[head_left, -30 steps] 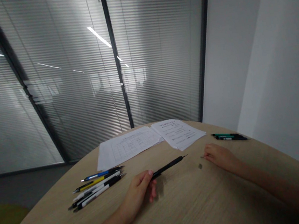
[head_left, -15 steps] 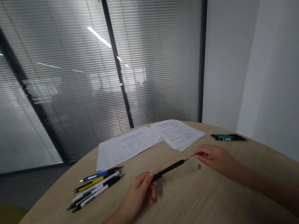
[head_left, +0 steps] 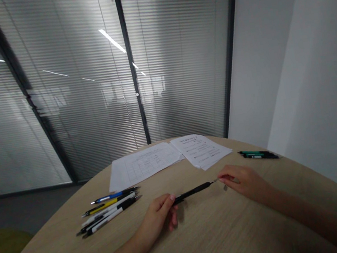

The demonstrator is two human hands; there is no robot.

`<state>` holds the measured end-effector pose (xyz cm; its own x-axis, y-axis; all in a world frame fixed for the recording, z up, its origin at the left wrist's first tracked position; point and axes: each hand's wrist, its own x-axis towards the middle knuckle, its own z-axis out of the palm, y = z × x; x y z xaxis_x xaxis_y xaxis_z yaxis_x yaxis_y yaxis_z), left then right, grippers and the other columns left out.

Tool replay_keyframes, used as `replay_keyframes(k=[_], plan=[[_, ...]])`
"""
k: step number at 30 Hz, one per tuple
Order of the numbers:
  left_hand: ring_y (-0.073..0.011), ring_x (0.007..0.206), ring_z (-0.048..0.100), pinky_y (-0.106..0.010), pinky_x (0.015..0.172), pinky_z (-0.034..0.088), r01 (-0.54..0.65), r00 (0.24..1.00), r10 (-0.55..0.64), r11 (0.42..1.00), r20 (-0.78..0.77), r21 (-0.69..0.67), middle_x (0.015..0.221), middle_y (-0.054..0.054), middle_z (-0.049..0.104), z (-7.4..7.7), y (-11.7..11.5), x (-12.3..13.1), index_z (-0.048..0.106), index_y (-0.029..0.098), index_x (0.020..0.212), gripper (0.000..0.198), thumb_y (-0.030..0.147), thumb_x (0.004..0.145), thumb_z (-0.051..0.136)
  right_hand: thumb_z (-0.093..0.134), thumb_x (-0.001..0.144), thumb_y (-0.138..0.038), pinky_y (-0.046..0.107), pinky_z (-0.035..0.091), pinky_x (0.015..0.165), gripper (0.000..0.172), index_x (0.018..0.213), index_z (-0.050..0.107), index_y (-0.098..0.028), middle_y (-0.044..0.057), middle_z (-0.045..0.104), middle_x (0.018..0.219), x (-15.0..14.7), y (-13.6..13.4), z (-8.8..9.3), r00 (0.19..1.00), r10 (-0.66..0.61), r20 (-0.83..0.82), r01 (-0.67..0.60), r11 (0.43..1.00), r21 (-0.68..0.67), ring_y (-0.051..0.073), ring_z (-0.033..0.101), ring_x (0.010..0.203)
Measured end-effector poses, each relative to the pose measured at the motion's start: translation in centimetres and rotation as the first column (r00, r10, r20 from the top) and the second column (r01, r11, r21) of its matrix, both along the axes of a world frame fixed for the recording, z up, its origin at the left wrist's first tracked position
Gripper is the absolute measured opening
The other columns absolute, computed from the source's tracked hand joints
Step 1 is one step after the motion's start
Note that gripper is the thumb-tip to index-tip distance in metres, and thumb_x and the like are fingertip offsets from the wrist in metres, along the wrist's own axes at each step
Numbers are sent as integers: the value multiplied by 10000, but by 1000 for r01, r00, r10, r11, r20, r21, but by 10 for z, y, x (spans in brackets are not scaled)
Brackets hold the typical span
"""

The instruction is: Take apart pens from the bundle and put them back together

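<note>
My left hand [head_left: 161,213] is closed around the rear end of a black pen [head_left: 193,191], holding it at a slant above the table. A thin metallic tip [head_left: 214,181] sticks out of the pen's front end, pointing right. There, the thumb and fingertips of my right hand [head_left: 237,178] are pinched together; whatever lies between them is too small to make out. Just under those fingers a small grey piece [head_left: 225,187] shows on the table, partly covered by the hand.
Several pens [head_left: 111,211] in blue, yellow, white and black lie on the left of the round wooden table [head_left: 204,239]. Printed papers [head_left: 148,163] spread along the far side. Dark green and black pens [head_left: 258,155] rest near the right edge. Behind stands a glass partition with blinds [head_left: 177,57].
My right fingertips have come down slightly, and the small gap between them and the pen's tip has narrowed. My left hand keeps its hold on the pen.
</note>
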<state>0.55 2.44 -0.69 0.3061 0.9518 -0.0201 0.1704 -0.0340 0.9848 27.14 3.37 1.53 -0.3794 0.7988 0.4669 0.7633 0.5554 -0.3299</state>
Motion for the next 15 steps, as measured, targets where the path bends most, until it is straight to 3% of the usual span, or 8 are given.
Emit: replay_keyframes(k=[15], plan=[[-81,337,412,-194,387,295,-34,999,34,999,0,9,386,52,504,0,-1,-1,469,167,606,409,563,706,449,440,796,-206,301,448,664,153,823,590,-190,41,647,798,8,3,5,1000,-17,-19,18,998,52,171,591,727]])
